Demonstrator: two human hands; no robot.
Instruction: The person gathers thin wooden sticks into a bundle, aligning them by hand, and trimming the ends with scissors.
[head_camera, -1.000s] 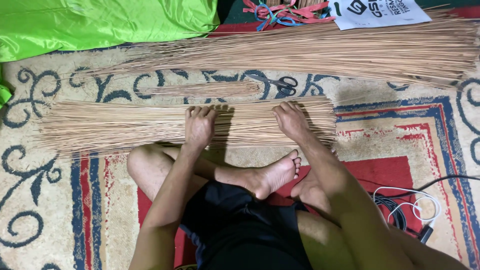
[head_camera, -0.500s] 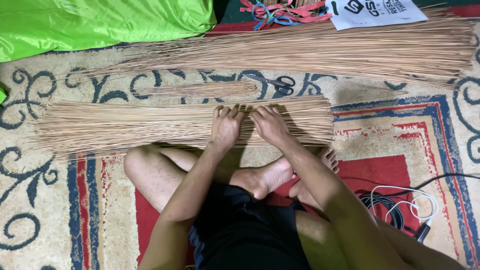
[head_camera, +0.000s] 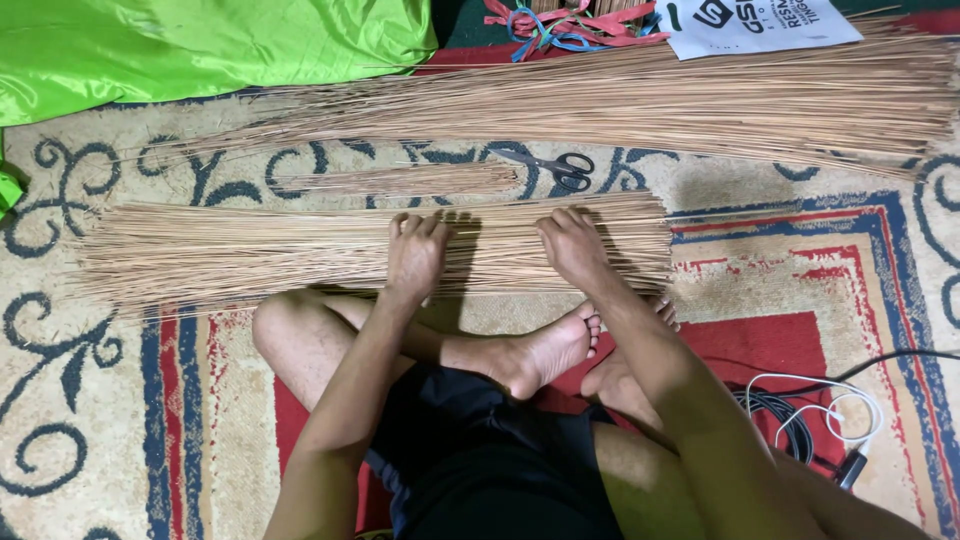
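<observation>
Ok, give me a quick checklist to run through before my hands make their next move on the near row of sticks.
1. Left hand flat on the near row of thin tan sticks: ok.
2. Right hand flat on that row: ok.
3. Grip closed on any stick: not ok, fingers lie spread.
4. Black-handled scissors apart from both hands: ok.
5. Stick ends even at the left: not ok, ragged.
6. White cable lying off the sticks: ok.

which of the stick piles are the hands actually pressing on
The nearest pile of sticks, just beyond the crossed legs: left hand and right hand lie flat on it. The small bundle and far pile lie untouched.
</observation>
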